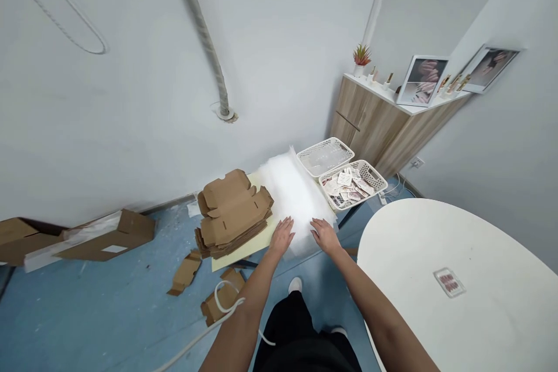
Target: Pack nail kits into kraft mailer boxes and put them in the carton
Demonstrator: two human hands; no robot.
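My left hand (282,236) and my right hand (325,235) lie flat, side by side, on the near edge of a white, fluffy stack of thin foam or plastic sheeting (292,197). Neither hand visibly grips it. The sheeting rests on a pale yellow board (244,244). Left of my left hand, a pile of flat-folded kraft cardboard box blanks (231,215) sits on the same board, apart from my fingers. Two white plastic baskets stand just beyond the sheeting, one holding printed cards (351,186), the other (325,156) holding something clear.
A round white table (453,279) with a small packet on it stands to my right. Cardboard scraps (185,273) and a white cable lie on the blue floor, with larger cardboard pieces (104,238) by the wall. A wooden cabinet (370,128) stands behind the baskets.
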